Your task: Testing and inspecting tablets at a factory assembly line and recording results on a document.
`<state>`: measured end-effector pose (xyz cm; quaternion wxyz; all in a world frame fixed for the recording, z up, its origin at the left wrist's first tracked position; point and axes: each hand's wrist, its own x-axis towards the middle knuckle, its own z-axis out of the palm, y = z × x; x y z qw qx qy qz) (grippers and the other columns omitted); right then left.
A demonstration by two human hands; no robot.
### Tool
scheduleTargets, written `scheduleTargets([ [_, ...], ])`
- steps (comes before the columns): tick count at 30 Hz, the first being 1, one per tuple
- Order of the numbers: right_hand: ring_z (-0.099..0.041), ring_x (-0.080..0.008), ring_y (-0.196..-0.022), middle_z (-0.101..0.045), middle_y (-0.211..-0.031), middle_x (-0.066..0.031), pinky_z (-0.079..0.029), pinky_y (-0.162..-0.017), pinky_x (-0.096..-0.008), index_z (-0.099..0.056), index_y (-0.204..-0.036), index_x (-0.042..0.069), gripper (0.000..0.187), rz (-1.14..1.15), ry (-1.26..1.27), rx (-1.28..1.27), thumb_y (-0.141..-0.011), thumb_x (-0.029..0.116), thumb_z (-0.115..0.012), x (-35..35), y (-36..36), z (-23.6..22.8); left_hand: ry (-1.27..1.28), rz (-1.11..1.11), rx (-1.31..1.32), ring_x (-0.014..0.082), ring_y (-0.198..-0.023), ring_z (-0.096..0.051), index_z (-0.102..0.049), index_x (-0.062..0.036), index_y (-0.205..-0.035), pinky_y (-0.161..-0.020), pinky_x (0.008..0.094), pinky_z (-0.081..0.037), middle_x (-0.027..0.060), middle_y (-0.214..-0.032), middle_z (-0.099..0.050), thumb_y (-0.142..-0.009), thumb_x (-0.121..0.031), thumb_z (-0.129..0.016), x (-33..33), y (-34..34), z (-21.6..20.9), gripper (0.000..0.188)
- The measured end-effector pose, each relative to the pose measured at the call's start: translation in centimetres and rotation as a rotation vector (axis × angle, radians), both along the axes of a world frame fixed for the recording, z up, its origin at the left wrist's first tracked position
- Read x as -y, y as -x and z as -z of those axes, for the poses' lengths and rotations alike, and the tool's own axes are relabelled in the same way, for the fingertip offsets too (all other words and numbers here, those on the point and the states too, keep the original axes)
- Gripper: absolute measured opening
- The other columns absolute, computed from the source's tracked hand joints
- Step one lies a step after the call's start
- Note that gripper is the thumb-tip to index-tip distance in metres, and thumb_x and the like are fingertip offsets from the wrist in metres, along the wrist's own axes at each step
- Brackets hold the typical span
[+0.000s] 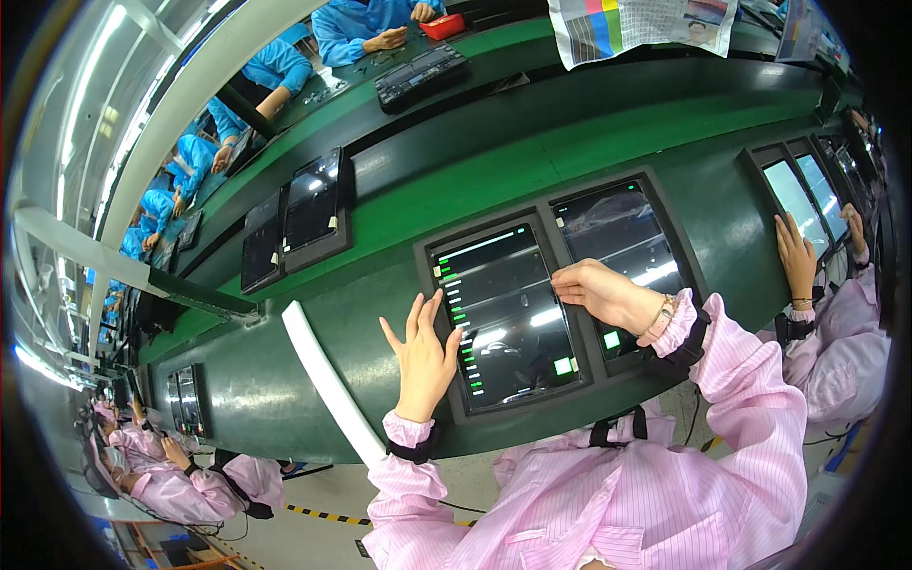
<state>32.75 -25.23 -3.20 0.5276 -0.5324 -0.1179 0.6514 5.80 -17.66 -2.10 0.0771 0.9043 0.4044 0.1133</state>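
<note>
Two tablets lie side by side in a dark grey tray in front of me. The left tablet (508, 313) has a black screen with a column of green and white marks down its left side and a bright square near the lower right corner. My left hand (423, 361) is open, fingers spread, at that tablet's left edge. At its right edge is my right hand (608, 294), palm inward, fingers stretched out and holding nothing. Whether the fingertips touch the tablet I cannot tell. My right hand and wrist partly cover the right tablet (617, 223), also dark with a bright square.
A white curved strip (328, 380) crosses the green bench (380, 285) on my left. Another tray of tablets (313, 204) sits beyond it. At right, a co-worker's hands (798, 252) are at lit tablets (798, 199). People in blue work across the line; a printed sheet (646, 28) hangs at the back.
</note>
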Motion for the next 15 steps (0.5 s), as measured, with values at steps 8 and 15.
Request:
scheduleTargets([
  [8, -0.052, -0.0149, -0.096, -0.055, -0.112, -0.0128, -0.042, -0.078, -0.0276, -0.048, -0.117, -0.006, 0.032, -0.037, -0.16, 0.347, -0.093, 0.016, -0.05, -0.4, 3.5, -1.5, 0.44, -0.08, 0.531, 0.0284, -0.14, -0.012, -0.014, 0.0001, -0.14, -0.112, 0.0426, -0.009, 0.0125, -0.151, -0.015, -0.098, -0.03, -0.033, 4.4, 1.6, -0.4, 0.055],
  [15, -0.047, -0.0026, -0.068, -0.054, -0.082, 0.0043, -0.038, -0.054, -0.018, -0.052, -0.109, 0.004, 0.018, -0.05, -0.333, 0.265, -0.091, 0.01, -0.052, 2.0, 2.0, -3.2, 0.582, -0.197, 0.807, 0.0242, -0.136, -0.022, -0.02, -0.0049, -0.14, -0.111, 0.036, -0.017, 0.0111, -0.148, -0.024, -0.1, -0.04, -0.027, 8.5, 1.5, -0.4, 0.053],
])
